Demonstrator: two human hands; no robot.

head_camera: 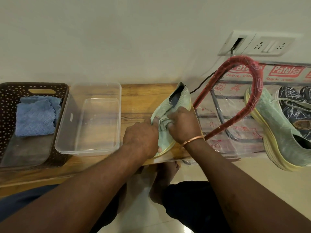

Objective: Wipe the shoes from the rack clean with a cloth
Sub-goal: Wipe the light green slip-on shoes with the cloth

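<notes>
Home interior: a low wooden bench is standing against a plain cream wall carrying a socket panel, a plastic-wrapped shoe rack is holding sneakers beside it, and a person's bare feet are resting on pale floor tiles.
</notes>
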